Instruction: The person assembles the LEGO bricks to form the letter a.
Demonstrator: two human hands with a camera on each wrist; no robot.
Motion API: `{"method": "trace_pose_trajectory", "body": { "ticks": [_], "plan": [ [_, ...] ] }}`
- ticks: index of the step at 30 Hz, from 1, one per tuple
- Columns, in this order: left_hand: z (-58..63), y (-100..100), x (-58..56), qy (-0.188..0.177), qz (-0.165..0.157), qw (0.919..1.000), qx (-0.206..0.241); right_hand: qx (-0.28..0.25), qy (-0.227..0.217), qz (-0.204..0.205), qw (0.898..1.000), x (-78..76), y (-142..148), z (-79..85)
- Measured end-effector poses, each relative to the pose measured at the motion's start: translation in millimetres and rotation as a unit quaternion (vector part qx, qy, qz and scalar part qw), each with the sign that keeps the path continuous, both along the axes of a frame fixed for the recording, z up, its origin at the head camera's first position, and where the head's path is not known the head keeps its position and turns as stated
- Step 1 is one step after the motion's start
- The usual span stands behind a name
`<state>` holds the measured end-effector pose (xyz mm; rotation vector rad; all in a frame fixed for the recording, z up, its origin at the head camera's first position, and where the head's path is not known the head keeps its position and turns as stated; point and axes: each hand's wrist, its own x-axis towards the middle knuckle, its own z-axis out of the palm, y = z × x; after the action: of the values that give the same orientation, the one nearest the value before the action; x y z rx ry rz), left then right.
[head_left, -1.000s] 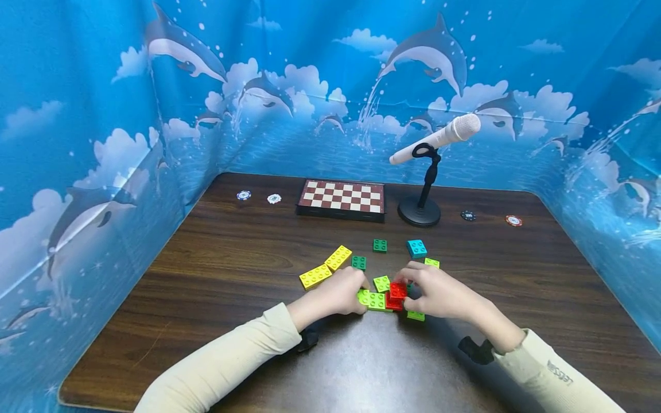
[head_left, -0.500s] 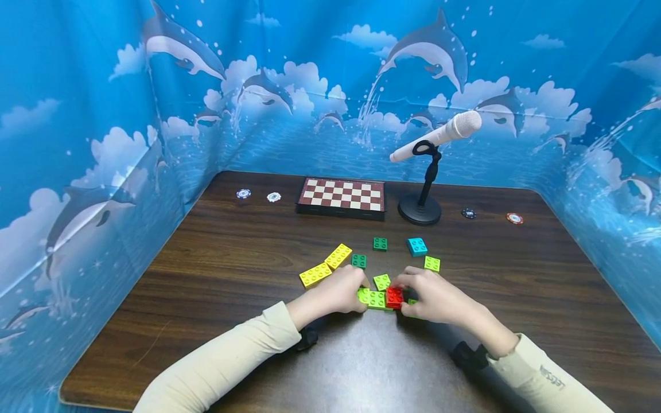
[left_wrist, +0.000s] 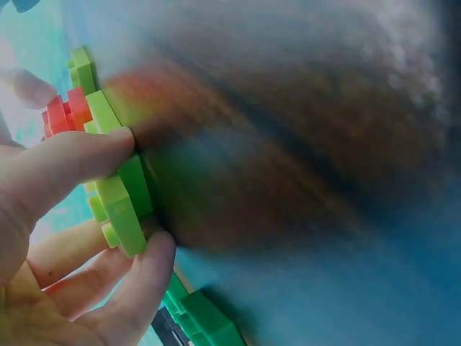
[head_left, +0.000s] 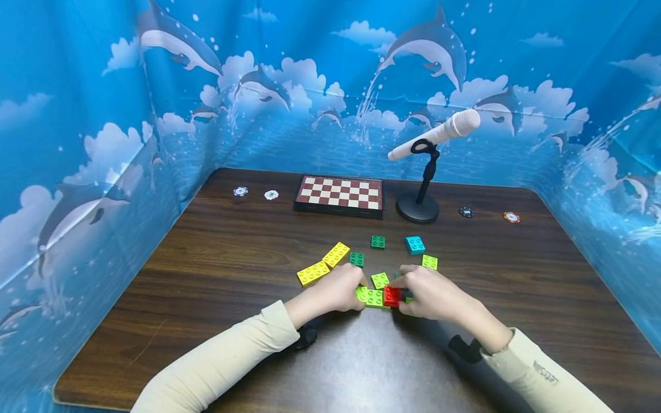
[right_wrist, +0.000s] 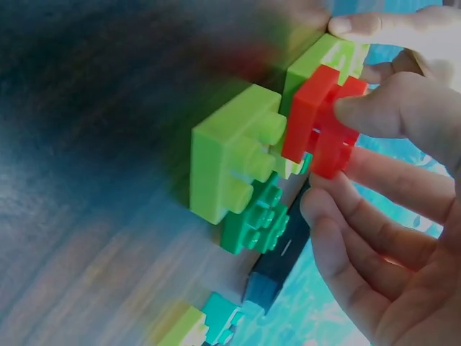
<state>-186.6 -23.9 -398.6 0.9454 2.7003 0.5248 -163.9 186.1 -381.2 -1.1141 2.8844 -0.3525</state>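
1. Pinching the lime-green build (head_left: 374, 297), the left hand (head_left: 343, 289) has its thumb on the near side and fingertips on the far side, clamped on the build's left end.
2. The right hand (head_left: 431, 292) is closed around the red bricks (right_wrist: 310, 115), thumb on one side and fingers on the other; these look like two stacked together.
3. Those red bricks sit at the right end of the lime-green build, between the two hands; whether they are pressed fully home, I cannot tell. The build rests on the near-middle part of the desk (head_left: 206, 258).
4. Just beyond the build lies a loose lime-green brick (head_left: 380, 280). Another lime brick (head_left: 408, 300) is mostly hidden by the right hand.
5. Past the left hand, two yellow bricks (head_left: 312, 274) (head_left: 336, 254) lie end to end at a slant, with a dark green brick (head_left: 356, 260) just beside the farther one.
6. Farther out are a second dark green brick (head_left: 378, 242), a teal brick (head_left: 415, 245) and, nearer the right hand, a square lime brick (head_left: 430, 262).
7. Toward the back edge stand a checkered board (head_left: 339, 193) and a white microphone (head_left: 436, 135) tilted on a black stand (head_left: 419, 207). Two chips (head_left: 240, 191) (head_left: 271, 195) lie to the left, a black chip (head_left: 466, 212) and a red-rimmed chip (head_left: 512, 217) to the right.
8. Behind hangs a blue dolphin curtain (head_left: 310, 51).
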Motion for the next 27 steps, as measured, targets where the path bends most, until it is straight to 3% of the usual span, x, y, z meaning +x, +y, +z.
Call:
{"method": "trace_pose_trajectory", "body": {
  "ticks": [11,18,27],
  "plan": [
    [0.6,1.1,-0.3,0.006,-0.003,0.9999,-0.011,0.02,-0.012,-0.004,1.0,1.5,-0.1,0.5],
    [1.1,-0.2,-0.6,0.002,-0.001,0.9999,-0.013,-0.023,-0.031,-0.012,0.999,-0.5,1.8,-6.0],
    [3.8,0.6,1.1,0.005,0.006,0.9997,-0.022,0.041,0.054,0.028,0.997,1.3,-10.9,-3.4]
  ]
}}
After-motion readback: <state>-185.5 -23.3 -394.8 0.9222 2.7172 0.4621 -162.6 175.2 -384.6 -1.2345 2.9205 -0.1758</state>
